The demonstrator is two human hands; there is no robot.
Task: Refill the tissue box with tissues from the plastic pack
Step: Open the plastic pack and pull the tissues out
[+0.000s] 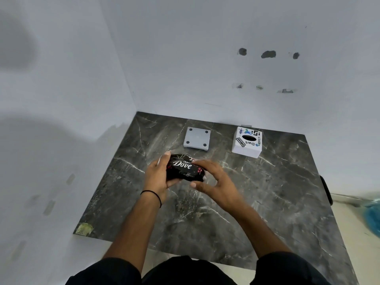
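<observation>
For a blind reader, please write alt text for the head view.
Two bare hands, left hand and right hand, hold a black tissue pack above a dark marble slab. Behind it sit a white tissue box and a grey square base.

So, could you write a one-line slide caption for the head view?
Both hands, left and right, hold a black plastic pack above the marble slab; white tissue box waits.

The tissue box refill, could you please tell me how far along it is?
Early. The white tissue box stands apart from its grey base plate on the marble slab, so it looks opened. The left hand holds the black plastic pack, the right hand at its end. No tissues are out yet.
</observation>
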